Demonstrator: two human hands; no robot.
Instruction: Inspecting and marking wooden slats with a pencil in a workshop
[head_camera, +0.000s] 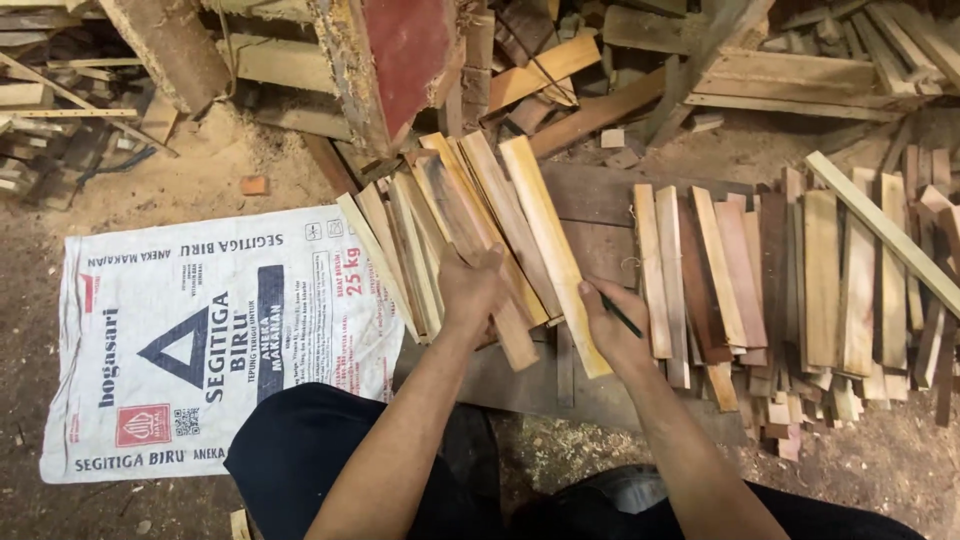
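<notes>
My left hand (472, 288) grips a fanned bundle of thin wooden slats (470, 215), pale and brown, that spreads up and away from me. My right hand (612, 322) holds a thin dark pencil (622, 318) and rests against the rightmost pale slat (548, 240) of the fan. Both forearms reach out from the bottom of the view over my dark trousers.
A row of more slats (790, 280) lies on a dark board (600, 200) to the right. A white printed sack (200, 340) is spread on the sawdust floor at left. Rough timber offcuts (780, 70) and a red-faced block (405, 50) pile up behind.
</notes>
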